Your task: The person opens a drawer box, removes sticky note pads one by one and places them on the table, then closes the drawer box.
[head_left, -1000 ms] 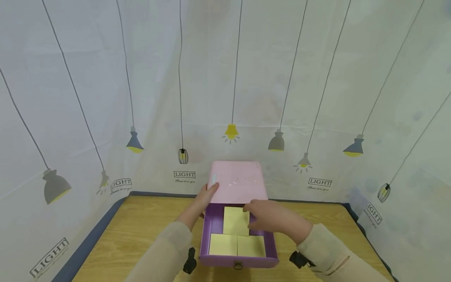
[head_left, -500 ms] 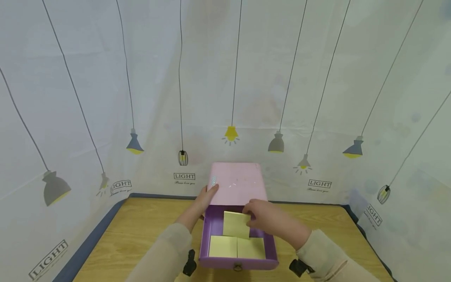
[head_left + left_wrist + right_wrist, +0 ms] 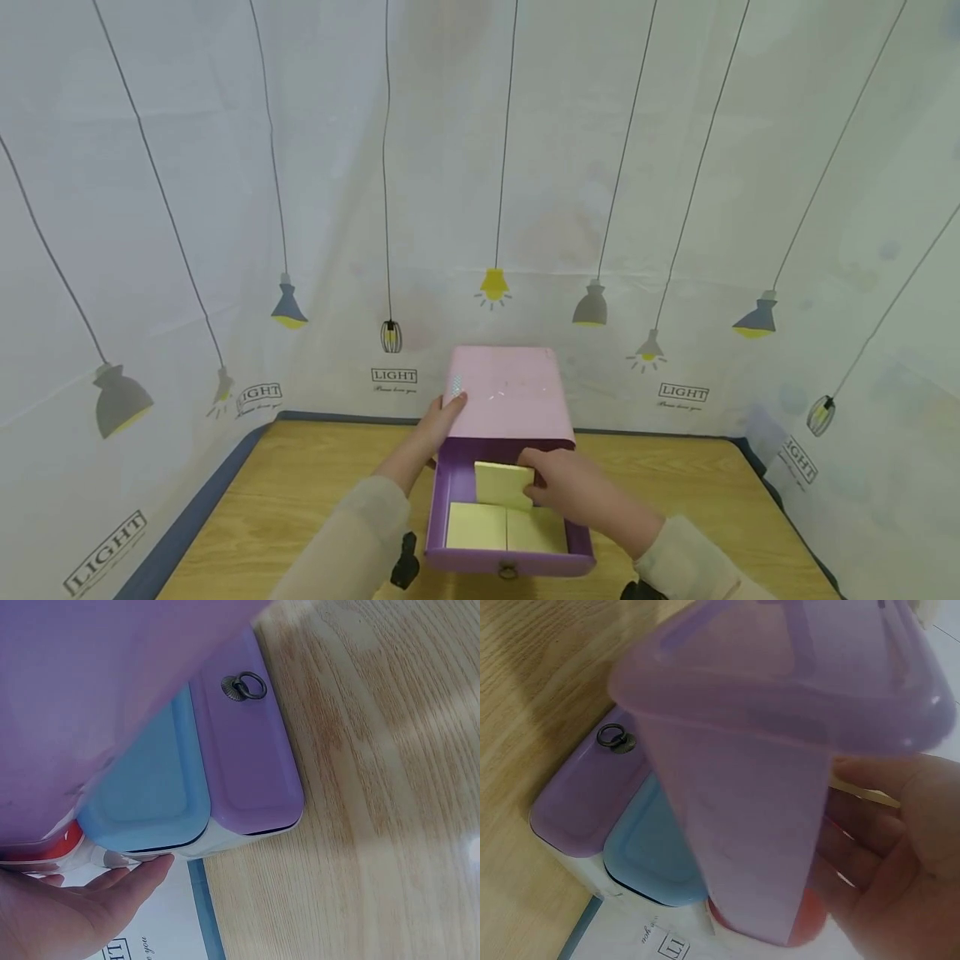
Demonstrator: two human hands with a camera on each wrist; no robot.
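A small drawer chest with a pink top (image 3: 510,392) stands at the back of the table. Its purple top drawer (image 3: 453,475) is pulled out toward me. Inside, two yellow sticky note pads lie side by side at the front: a left pad (image 3: 477,527) and a right pad (image 3: 542,533). Behind them a third yellow sticky note pad (image 3: 502,483) stands tilted, far edge raised, with my right hand (image 3: 573,487) pinching its right side. My left hand (image 3: 435,425) rests against the chest's left side, thumb on top, fingers (image 3: 146,877) fairly straight along the side.
Below the pulled-out drawer, the chest has a red drawer (image 3: 810,919), a blue drawer (image 3: 157,780) and a lower purple drawer (image 3: 247,757) with a ring pull, all in place. Wood tabletop (image 3: 300,500) surrounds it. A printed curtain (image 3: 675,167) hangs close behind.
The rear sticky note pad has gone from lying nearly flat to tilted up, its far edge lifted toward me by my right hand. My left hand has stayed in place.
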